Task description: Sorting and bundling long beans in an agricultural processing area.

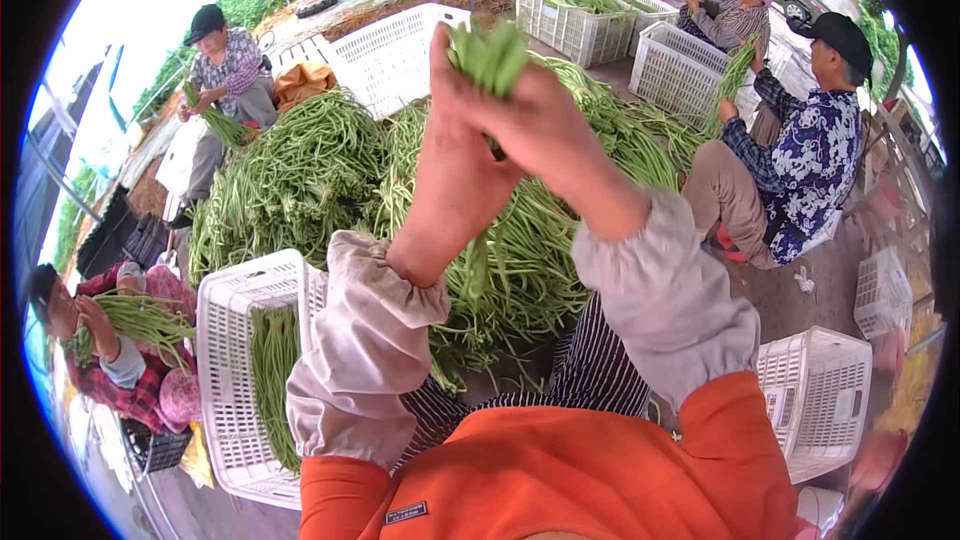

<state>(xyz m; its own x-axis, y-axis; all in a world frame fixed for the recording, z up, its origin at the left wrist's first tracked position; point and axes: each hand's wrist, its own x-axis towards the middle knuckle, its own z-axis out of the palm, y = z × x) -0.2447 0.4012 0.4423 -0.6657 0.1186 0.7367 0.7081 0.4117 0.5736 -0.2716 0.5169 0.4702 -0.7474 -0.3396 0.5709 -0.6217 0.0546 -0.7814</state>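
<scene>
A bunch of green long beans [491, 56] is raised in front of me, its blunt ends pointing up and slightly blurred. My right hand [536, 116] wraps across it from the right. On the other side, my left hand [461, 150] presses along it with its fingers pointing up. The bunch's lower length [476, 266] hangs down behind my left wrist. Below and beyond my hands spreads a large heap of loose long beans [300, 172]. My hands hide part of the heap and the middle of the bunch.
At my left, a white plastic crate [214, 375] holds laid-in beans [274, 382]. Another white crate [817, 405] stands at my right. Beyond the heap are a large white crate [397, 52] and a bean-filled crate [574, 26]. Several people sit around, including one person [802, 142] at right.
</scene>
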